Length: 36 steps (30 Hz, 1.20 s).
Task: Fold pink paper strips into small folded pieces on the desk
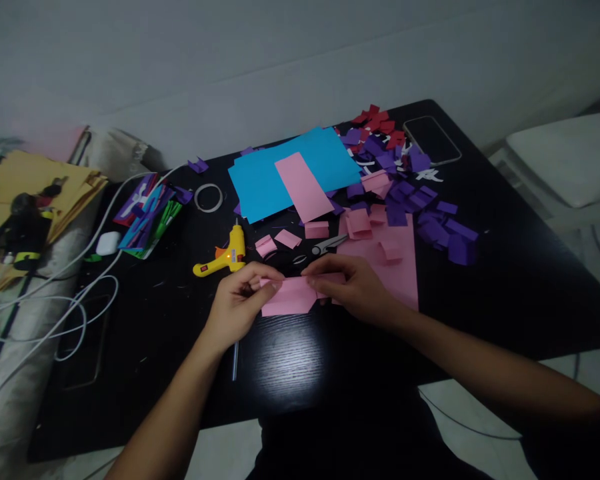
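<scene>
A strip of pink paper [289, 298] is stretched between my hands over the near part of the black table. My left hand [237, 300] pinches its left end between thumb and fingers. With thumb and fingertips, my right hand [355, 287] grips the strip further right; part of the paper runs behind those fingers. Just beyond my hands lie scissors [329, 245], partly hidden, and small folded pink paper pieces [288, 239]. A larger pink sheet [403, 280] lies under and beside my right hand. To the left of these, a yellow glue gun [224, 255] rests on the table.
Blue sheets [260, 183] with a pink rectangle [304, 187] lie at the back. Purple pieces [433, 230] and red pieces [377, 121] are scattered right of them, near a phone [433, 140]. A tape roll [209, 198], colourful bundles [150, 217] and white cables [83, 313] are at left.
</scene>
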Available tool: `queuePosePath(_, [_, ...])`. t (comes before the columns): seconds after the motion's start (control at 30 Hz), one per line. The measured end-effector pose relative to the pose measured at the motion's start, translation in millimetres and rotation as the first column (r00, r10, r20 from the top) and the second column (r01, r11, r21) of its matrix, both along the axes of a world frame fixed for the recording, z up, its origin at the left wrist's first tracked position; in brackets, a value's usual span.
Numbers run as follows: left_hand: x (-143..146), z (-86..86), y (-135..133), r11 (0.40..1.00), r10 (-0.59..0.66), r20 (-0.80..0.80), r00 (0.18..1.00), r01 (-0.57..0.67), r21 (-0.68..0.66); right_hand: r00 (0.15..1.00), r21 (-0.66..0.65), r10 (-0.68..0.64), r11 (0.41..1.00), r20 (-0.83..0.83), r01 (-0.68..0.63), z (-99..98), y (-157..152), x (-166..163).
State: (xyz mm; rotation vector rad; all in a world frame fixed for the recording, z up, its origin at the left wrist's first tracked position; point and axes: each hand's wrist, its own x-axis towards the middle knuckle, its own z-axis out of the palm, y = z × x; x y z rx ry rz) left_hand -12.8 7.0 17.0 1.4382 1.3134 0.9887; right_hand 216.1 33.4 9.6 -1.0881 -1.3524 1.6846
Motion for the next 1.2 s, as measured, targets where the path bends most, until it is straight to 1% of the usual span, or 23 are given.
queuePosePath(0.27, [-2.7,1.9,-1.3,0.998,-0.010,-0.073,0.997,0.014,0.056,1.000,0.053,0.007,0.999,0.016,-0.008,0.4,1.8,3.8])
queuePosePath(0.37, [-1.8,0.9,-3.7,0.995,-0.018,-0.124,0.992,0.031,0.100,1.000,0.001,0.004,1.000,-0.028,-0.004,-0.2,1.6,3.0])
queuePosePath(0.47, [-0.7,1.9,-5.5,0.983,-0.027,-0.154,0.988,0.054,0.174,0.998,-0.048,-0.012,0.999,-0.059,0.009,-0.5,1.3,0.9])
queuePosePath(0.57, [-0.4,4.7,-6.5,0.969,-0.060,-0.162,0.985,0.096,0.226,0.998,-0.051,-0.020,0.999,-0.054,0.017,-0.7,0.1,-0.4])
queuePosePath(0.67, [0.5,6.1,-7.5,0.962,-0.127,-0.153,0.980,0.159,0.220,0.997,0.004,-0.055,0.998,-0.051,0.056,-1.1,-3.5,-0.7])
queuePosePath(0.73, [2.4,5.0,-8.2,0.964,-0.116,-0.177,0.977,0.154,0.219,0.997,0.069,-0.066,0.995,-0.037,0.069,-1.5,-7.1,-0.9])
queuePosePath(0.8, [4.8,2.9,-8.8,0.963,-0.074,-0.240,0.968,0.132,0.235,0.998,0.125,-0.059,0.990,-0.015,0.061,-2.1,-10.4,-1.4])
queuePosePath(0.9, [7.9,0.4,-9.1,0.952,-0.075,-0.307,0.949,0.160,0.261,0.999,0.162,-0.044,0.986,-0.001,0.044,-3.8,-12.6,-2.2])
queuePosePath(1.0, [9.2,0.0,-8.7,0.945,-0.075,-0.321,0.944,0.170,0.281,1.000,0.150,-0.027,0.988,-0.004,0.028,-6.1,-10.5,-2.1])
queuePosePath(1.1, [9.6,0.3,-8.3,0.938,-0.061,-0.317,0.946,0.163,0.305,0.999,0.123,0.012,0.992,0.035,-0.016,-7.4,-6.2,-1.2])
queuePosePath(1.2, [9.7,0.1,-8.6,0.938,-0.056,-0.319,0.946,0.159,0.307,0.997,0.064,0.061,0.996,0.039,-0.063,-6.4,-2.7,-0.2])
